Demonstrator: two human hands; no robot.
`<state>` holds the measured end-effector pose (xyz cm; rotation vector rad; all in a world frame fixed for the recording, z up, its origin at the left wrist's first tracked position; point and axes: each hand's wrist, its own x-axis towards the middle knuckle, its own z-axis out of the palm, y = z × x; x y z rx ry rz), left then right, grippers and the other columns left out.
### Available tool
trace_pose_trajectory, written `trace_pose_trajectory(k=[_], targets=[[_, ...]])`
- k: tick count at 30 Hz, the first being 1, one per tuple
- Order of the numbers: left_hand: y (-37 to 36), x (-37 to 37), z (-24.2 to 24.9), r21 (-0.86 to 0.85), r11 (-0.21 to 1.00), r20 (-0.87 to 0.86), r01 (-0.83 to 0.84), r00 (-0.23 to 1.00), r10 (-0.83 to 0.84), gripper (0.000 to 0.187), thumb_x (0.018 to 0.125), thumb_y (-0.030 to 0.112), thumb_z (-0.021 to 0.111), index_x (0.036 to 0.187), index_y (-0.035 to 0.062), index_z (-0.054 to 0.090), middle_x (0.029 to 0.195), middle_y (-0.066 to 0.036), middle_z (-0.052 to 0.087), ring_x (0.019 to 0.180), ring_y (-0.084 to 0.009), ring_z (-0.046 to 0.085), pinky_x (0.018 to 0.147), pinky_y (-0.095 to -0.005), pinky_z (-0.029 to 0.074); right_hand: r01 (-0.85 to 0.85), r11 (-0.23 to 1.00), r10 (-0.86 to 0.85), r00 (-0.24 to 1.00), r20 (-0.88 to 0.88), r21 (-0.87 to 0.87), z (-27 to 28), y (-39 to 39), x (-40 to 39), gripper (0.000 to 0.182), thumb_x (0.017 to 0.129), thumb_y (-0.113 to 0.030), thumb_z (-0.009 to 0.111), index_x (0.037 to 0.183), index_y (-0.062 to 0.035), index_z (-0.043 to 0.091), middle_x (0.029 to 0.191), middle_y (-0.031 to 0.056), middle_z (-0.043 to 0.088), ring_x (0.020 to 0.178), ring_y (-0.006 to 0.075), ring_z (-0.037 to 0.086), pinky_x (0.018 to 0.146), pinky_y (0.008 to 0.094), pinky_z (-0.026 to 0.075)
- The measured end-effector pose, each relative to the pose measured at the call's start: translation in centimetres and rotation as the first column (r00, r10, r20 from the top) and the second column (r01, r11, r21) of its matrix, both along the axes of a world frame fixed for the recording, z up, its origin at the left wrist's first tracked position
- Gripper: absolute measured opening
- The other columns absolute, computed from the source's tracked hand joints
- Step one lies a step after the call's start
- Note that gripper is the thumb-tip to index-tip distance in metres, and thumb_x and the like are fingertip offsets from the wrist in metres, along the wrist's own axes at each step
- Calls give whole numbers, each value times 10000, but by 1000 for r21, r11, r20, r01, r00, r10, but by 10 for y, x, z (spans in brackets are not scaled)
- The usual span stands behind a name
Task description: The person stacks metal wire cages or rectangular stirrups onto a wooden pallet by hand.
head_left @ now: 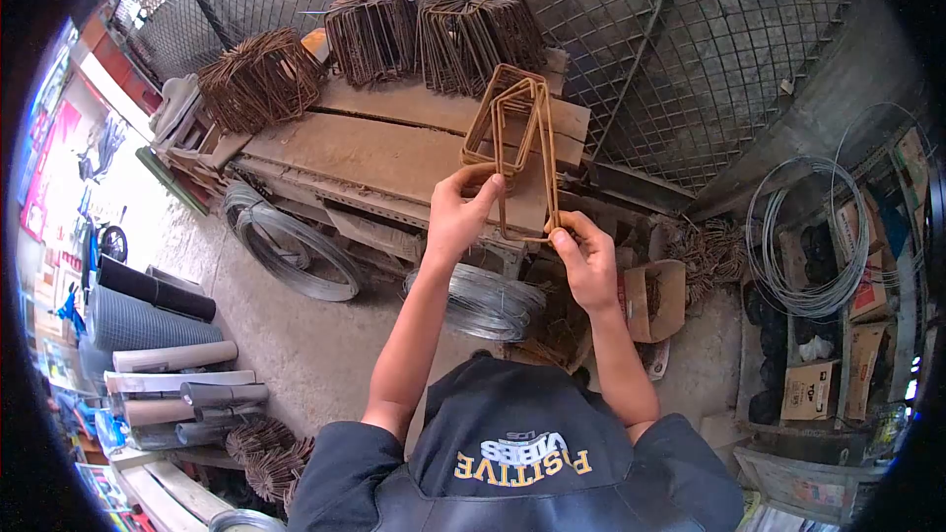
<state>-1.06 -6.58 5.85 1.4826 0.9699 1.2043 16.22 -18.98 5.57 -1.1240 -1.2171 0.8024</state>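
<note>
Several bent, rusty metal frames [548, 143] rise from between my two hands over the right end of the wooden bench [374, 156]. Thumb and fingers of my left hand [461, 212] pinch their left side. My right hand [588, 261] is closed on the lower right corner. The frames are rectangular, tilted, and partly overlap each other. Behind them on the bench stand bundles of similar rusty frames, one at the left [258, 81], one in the middle [371, 34] and one at the right [478, 34].
Wire coils [296, 241] lean below the bench, with another coil [488, 303] beneath my arms. Mesh fencing [729, 59] stands behind. Rolls of material [158, 320] lie at the left. A cardboard box [654, 300] is right of my right hand; more wire [808, 236] hangs farther right.
</note>
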Motion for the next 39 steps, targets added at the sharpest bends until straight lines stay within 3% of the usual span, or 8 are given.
trace_pose_trajectory(k=[4, 8, 10, 14, 21, 26, 35, 39], targets=[[-3, 1, -2, -46, 998, 22, 32, 999, -31, 267, 951, 155, 754, 1107, -62, 741, 925, -70, 759, 862, -99, 675, 787, -266, 536, -9, 1000, 9, 1000, -26, -3, 3, -5, 0, 255, 1019, -233, 625, 1063, 11, 687, 892, -2, 599, 824, 91, 521, 769, 277, 436], [-3, 0, -3, -65, 997, 52, 33, 998, -29, 280, 953, 147, 756, 1127, -72, 735, 934, -44, 751, 855, -92, 657, 781, -260, 529, -29, 999, 28, 998, -61, -16, 4, -10, 2, 246, 1028, -220, 622, 1085, 9, 690, 901, -8, 590, 818, 82, 510, 756, 266, 431], [-7, -2, 3, -154, 987, 187, 54, 982, -25, 288, 948, 146, 766, 1139, -68, 740, 938, -32, 745, 854, -88, 641, 777, -249, 511, -29, 1000, 28, 991, -130, -5, 4, -14, 3, 196, 1040, -160, 610, 1110, 7, 686, 964, -26, 604, 857, 46, 509, 778, 220, 427], [-6, -13, 10, -265, 960, 213, 85, 977, -28, 318, 936, 163, 784, 1174, -43, 745, 961, -19, 738, 834, -71, 599, 761, -234, 464, 20, 999, -16, 991, -134, 27, -2, -14, 8, 217, 1047, -181, 607, 1133, -1, 692, 930, -14, 584, 813, 67, 497, 736, 239, 412], [-10, -33, 30, -213, 965, 312, 155, 946, -84, 320, 928, 120, 782, 1193, -52, 729, 1021, -74, 764, 915, -123, 684, 858, -260, 511, 189, 981, -189, 982, -4, 49, -9, -18, 18, 234, 1061, -197, 586, 1147, -2, 682, 961, 7, 614, 824, 83, 530, 749, 261, 449], [-18, -52, 52, -136, 990, 205, 39, 979, -11, 310, 908, 118, 807, 1151, -65, 743, 1011, -72, 762, 929, -121, 693, 874, -261, 530, 257, 966, -254, 964, -76, 35, -13, -19, 29, 214, 1081, -138, 530, 1166, 3, 667, 972, 7, 633, 849, 71, 544, 775, 234, 466], [-13, -70, 44, -85, 994, 264, -70, 960, 90, 296, 916, 108, 798, 1161, -48, 745, 1015, -66, 762, 909, -117, 691, 851, -256, 527, 246, 969, -234, 948, -218, 32, -18, -13, 30, 211, 1075, -150, 562, 1176, -9, 681, 971, -5, 646, 830, 64, 548, 753, 231, 464], [-14, -72, 43, -88, 994, 295, -72, 951, 95, 306, 902, 81, 812, 1160, -66, 739, 1003, -57, 751, 900, -97, 672, 857, -235, 527, 224, 973, -212, 965, -156, 63, -18, 9, 34, 216, 1060, -167, 601, 1174, -5, 686, 963, -10, 655, 822, 63, 551, 746, 227, 459]])
